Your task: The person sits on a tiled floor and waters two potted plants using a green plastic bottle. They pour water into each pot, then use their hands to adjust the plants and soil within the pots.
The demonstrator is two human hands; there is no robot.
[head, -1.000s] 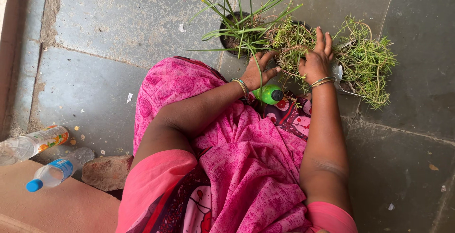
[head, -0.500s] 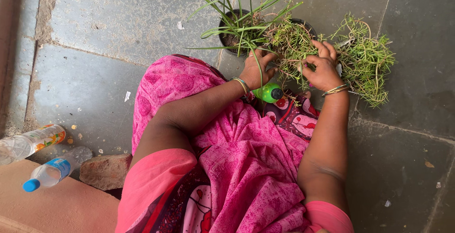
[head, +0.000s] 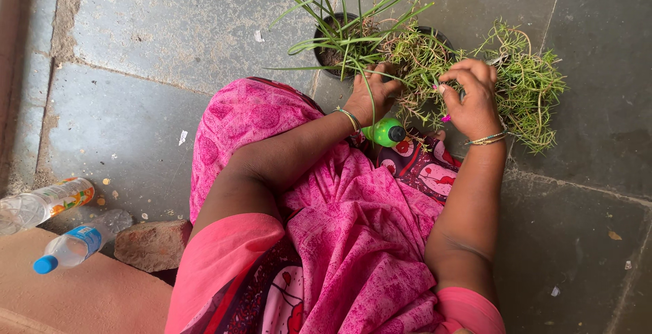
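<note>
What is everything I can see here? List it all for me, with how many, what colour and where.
Grassy plant: one, long green blades, in a black pot at top centre.
Trailing plant: one, green fine-leaved stems, in a dark pot beside it, under both hands.
Bushy plant: one, green, at top right.
Green bottle: one, dark cap, on the lap below the left hand.
Clear bottles: two, at lower left; one with an orange label, one with a blue cap.
Brick piece: one, reddish brown, beside the bottles.
Stone floor: grey slabs.
Pink clothing: centre.
Left hand: bangles, gripping stems.
Right hand: bangles, curled over stems.
</note>
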